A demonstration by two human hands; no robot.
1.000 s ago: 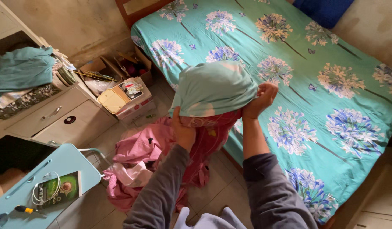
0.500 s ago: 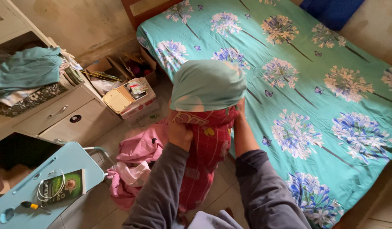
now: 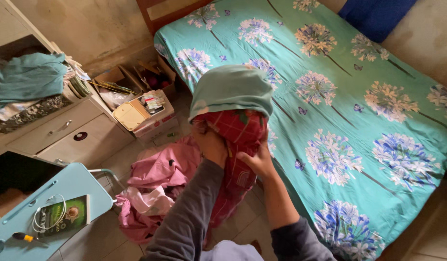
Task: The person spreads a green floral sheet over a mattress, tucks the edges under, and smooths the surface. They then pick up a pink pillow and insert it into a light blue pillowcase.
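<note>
Your left hand [image 3: 211, 145] and right hand [image 3: 257, 162] both clench red pillow [image 3: 240, 130] at its middle; long axis upright, teal cover [image 3: 230, 89] capping top end, above both grips, over bed [image 3: 378, 121] edge.

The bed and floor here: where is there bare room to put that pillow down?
The bed is bare from the blue pillow at its head down to the foot. Crowded: the floor beside it holds pink clothes and open boxes; the small blue table carries a book and cable.
</note>
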